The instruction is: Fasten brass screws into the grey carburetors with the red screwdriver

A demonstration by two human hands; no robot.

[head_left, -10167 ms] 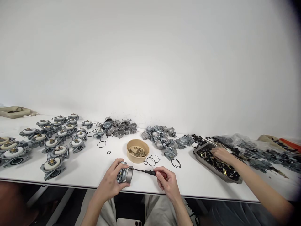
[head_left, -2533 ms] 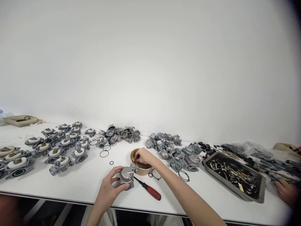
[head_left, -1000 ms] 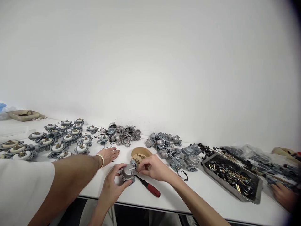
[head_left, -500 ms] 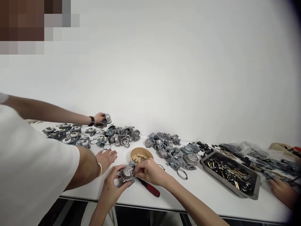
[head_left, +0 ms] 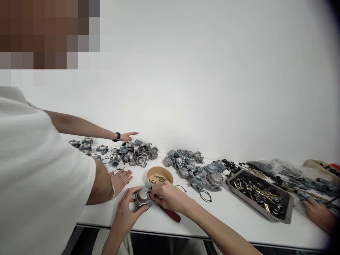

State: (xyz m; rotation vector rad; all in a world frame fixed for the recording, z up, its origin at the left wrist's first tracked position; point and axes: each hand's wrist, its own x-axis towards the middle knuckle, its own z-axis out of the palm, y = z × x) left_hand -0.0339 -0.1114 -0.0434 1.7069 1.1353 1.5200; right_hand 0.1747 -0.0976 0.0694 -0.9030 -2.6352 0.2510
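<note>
A grey metal housing [head_left: 143, 195] is gripped around its sides by my left hand [head_left: 126, 209], just above the white table. My right hand [head_left: 167, 195] has its fingers pinched together at the right side of the housing; whatever they hold is hidden. Under my right hand lies a tool with a red handle [head_left: 173, 215], its front part partly covered. Right behind my hands stands a round tan bowl [head_left: 170, 173] with small brass-coloured screws in it.
A co-worker in a white shirt [head_left: 53, 152] leans in from the left, one hand [head_left: 121, 180] flat beside mine. Metal parts [head_left: 140, 154] are heaped behind, more [head_left: 186, 164] beyond the bowl. A metal tray [head_left: 252, 209] of small parts and another person's hand [head_left: 317, 212] are at right.
The co-worker has leaned further right; their far hand has let go of a metal part onto the heap and is now spread. My right hand has shifted slightly.
</note>
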